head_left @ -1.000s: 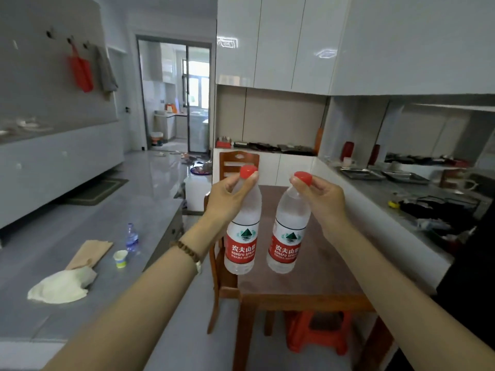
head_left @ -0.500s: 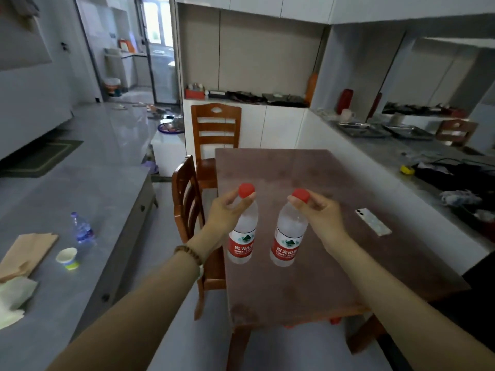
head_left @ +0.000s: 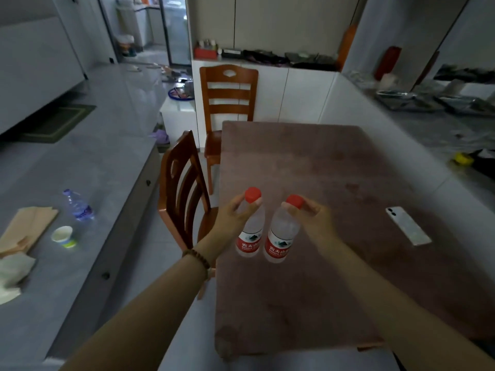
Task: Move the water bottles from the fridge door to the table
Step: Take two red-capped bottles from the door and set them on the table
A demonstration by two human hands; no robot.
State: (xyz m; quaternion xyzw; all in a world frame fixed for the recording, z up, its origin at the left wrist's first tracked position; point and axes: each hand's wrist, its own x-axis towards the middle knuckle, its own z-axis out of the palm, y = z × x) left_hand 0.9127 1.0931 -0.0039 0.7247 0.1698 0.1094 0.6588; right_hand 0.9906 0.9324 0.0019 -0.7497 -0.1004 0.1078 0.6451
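left hand [head_left: 235,218] and right hand [head_left: 314,219] each pinch a clear, red-capped water bottle's neck, left bottle [head_left: 250,236] at 9 o'clock of right bottle [head_left: 281,241], over the table [head_left: 334,277].

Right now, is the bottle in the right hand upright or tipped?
Slightly tipped: the bottle leans, its red cap right of its base.

Left hand [head_left: 232,218] fingers pinch the neck of one red-capped water bottle [head_left: 250,231]; right hand [head_left: 316,218] pinches another [head_left: 281,238], both over the table [head_left: 334,277].
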